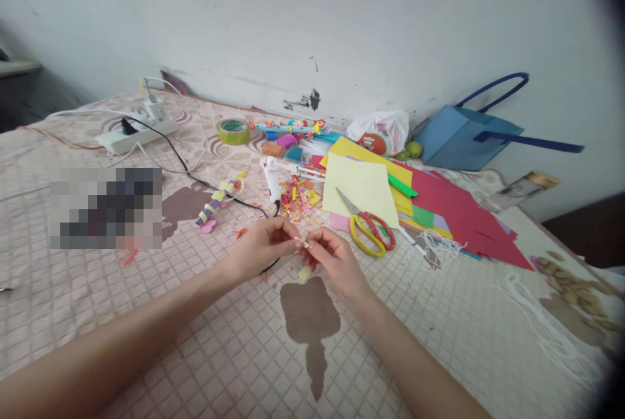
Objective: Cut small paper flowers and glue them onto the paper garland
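Between the fingertips of my left hand (267, 242) and my right hand (334, 257), both closed in a pinch, is a small pale yellow paper piece (303, 243). Just below them lies another pale yellow scrap (305, 273), partly by my right fingers. To the right rest scissors (367, 227) with yellow and red handles, blades over a pale yellow sheet (359, 178). A white glue gun (271, 181) stands beyond my hands beside a heap of colourful paper bits (300, 196). Left of it lies a purple stick with yellow paper flowers (217, 201).
A power strip (137, 136) with cables sits back left; a black cord runs toward my hands. Tape (233, 132) lies at the back. Red sheets (469, 211), white string (442, 246), a blue bag (469, 136) and a jar (530, 186) are on the right.
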### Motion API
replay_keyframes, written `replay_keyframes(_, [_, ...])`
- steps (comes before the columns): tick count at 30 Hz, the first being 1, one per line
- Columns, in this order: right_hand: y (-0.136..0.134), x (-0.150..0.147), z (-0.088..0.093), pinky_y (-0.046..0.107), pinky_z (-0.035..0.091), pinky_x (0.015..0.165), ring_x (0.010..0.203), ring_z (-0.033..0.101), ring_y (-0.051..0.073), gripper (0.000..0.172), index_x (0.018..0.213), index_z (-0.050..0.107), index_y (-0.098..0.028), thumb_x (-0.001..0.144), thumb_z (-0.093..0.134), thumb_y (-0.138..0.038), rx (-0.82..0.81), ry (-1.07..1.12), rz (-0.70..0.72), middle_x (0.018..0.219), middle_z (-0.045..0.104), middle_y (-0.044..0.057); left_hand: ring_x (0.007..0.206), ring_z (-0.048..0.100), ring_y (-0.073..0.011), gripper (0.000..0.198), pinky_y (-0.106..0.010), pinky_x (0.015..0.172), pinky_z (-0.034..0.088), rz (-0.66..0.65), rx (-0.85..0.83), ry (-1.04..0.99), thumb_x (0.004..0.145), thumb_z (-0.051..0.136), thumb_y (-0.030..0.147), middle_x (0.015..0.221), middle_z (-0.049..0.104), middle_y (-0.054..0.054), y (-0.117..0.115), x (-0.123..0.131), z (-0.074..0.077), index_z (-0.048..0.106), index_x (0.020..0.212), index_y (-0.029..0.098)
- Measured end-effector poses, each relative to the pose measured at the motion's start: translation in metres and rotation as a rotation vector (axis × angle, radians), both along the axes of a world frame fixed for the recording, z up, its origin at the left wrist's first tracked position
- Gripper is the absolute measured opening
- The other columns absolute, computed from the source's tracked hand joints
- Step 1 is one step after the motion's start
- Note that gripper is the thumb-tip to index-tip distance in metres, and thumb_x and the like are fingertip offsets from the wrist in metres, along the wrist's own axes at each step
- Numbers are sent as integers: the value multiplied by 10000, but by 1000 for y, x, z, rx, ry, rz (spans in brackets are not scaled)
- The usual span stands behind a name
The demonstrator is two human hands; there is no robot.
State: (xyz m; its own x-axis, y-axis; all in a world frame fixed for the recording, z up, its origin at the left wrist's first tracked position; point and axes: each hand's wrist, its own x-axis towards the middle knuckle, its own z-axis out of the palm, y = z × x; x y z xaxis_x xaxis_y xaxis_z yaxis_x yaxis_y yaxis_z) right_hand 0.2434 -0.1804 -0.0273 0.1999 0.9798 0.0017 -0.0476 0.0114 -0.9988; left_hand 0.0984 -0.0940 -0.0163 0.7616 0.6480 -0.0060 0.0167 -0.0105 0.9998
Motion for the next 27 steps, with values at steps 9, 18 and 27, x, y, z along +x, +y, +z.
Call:
replay_keyframes(9, [-1,-2,0,227,423,487,547,537,112,244,747,560,-182,859,500,-390,9,-11,61,654,580,-6,637,589,-109,315,-243,615,458,79,-175,-30,678,700,256,684,603,14,0,2,1,501,891,136])
replay_keyframes(18, [0,1,-2,226,422,499,528,505,107,217,740,554,-177,821,552,-378,44,-149,-22,612,540,-23,638,576,-92,278,-207,590,449,52,-130,-17,678,701,277,711,601,15,-2,2,-5,545,861,139])
replay_keyframes(27, [-1,0,0,238,425,516,549,511,121,228,733,536,-187,852,505,-379,54,-172,-22,617,535,-16,513,524,-81,238,-185,491,392,64,-108,102,711,649,366,566,579,29,-6,2,3,574,696,141])
